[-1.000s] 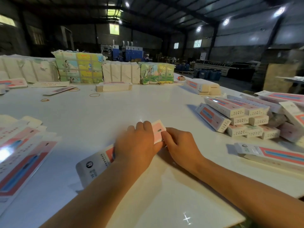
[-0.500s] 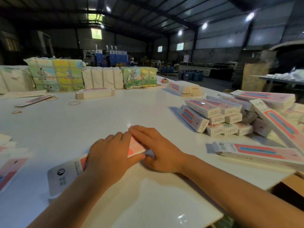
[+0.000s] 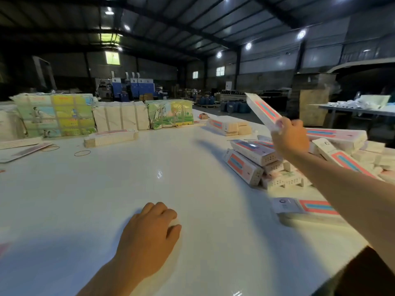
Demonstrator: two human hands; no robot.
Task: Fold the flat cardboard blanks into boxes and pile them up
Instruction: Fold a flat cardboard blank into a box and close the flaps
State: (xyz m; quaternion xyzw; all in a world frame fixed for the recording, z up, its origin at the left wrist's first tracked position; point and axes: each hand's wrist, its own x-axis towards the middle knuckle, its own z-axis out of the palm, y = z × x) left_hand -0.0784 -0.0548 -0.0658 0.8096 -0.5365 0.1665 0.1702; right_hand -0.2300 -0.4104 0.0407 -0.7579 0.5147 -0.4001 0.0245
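The folded box [image 3: 263,111], long, slim and white with a pink-and-blue stripe, is held aloft above the heap of finished boxes [image 3: 267,161] at the table's right side, tilted up and away. The right hand [image 3: 290,137] grips its near end, fingers curled round it. It looks light and hollow, likely easy to crush, so a hold across the narrow end seems safest. The left hand [image 3: 149,233] rests on the white table [image 3: 106,189], fingers loosely curled, holding nothing.
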